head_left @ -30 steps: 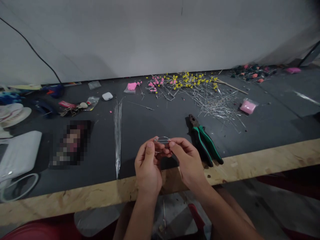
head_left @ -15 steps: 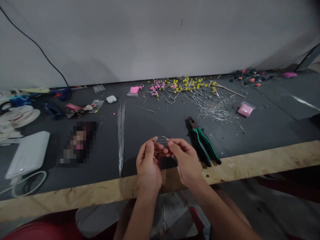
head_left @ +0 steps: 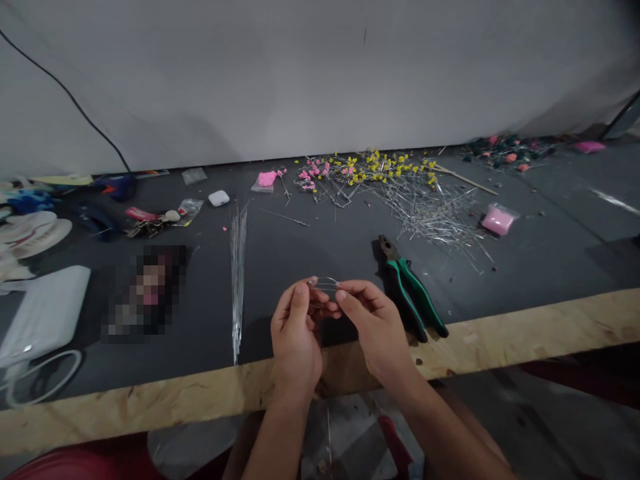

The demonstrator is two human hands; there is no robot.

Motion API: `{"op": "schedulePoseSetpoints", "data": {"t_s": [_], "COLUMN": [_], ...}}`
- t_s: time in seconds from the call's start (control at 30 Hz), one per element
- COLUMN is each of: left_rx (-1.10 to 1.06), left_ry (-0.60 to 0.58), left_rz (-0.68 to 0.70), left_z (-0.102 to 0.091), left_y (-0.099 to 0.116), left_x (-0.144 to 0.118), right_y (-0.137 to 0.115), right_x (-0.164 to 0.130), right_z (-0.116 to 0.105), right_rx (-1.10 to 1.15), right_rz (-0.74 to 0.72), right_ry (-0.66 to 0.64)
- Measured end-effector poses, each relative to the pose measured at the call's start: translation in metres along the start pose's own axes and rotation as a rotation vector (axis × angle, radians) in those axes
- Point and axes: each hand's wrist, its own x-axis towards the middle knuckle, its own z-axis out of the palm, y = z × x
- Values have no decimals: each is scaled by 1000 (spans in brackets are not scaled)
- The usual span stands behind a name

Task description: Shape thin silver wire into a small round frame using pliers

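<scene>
Thin silvery wire (head_left: 327, 280) spans the gap between my two hands, bent in a loop with more than one strand. My left hand (head_left: 299, 333) pinches its left end between thumb and fingers. At the other end, my right hand (head_left: 375, 320) grips the wire between thumb and forefinger. Both hands are just above the table's front edge. To the right of them lie pliers (head_left: 413, 287) with green and black handles, jaws pointing away. A bundle of straight wires (head_left: 239, 280) rests to the left of my hands.
Behind lies a heap of loose wires (head_left: 435, 213) with yellow-tipped pieces (head_left: 380, 167) and pink-tipped ones (head_left: 313, 173). Pink clay packets (head_left: 499, 219) sit nearby. At left are a white power bank (head_left: 47, 313) with a cable, keys (head_left: 145, 225) and a white case (head_left: 219, 198). Wood (head_left: 200, 397) edges the table.
The view has shifted slightly. My hands keep their hold on the wire, and the gap between them looks marginally wider. The things on the table have not moved.
</scene>
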Motion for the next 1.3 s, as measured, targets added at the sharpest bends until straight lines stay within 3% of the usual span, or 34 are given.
{"op": "schedulePoseSetpoints", "data": {"t_s": [0.27, 0.47, 0.63, 0.77, 0.9, 1.07, 1.3], "left_rx": [22, -1, 7, 8, -18, -10, 4], "left_ry": [-31, 32, 33, -20, 9, -3, -25], "left_rz": [18, 109, 82, 82, 94, 102, 71], "left_z": [3, -3, -2, 10, 18, 15, 13], "left_y": [3, 15, 15, 10, 8, 7, 3], "left_x": [1, 13, 11, 1, -4, -3, -1], "right_y": [0, -28, -44, -38, -30, -30, -31], "right_x": [3, 7, 13, 12, 10, 7, 10], "right_z": [1, 1, -15, -20, -17, -8, -2], "right_rx": [9, 51, -165, -280, -240, -129, -147], "right_rz": [20, -154, -71, -13, -8, 2, -31], "right_ry": [1, 252, 6, -150, -245, -194, -82]}}
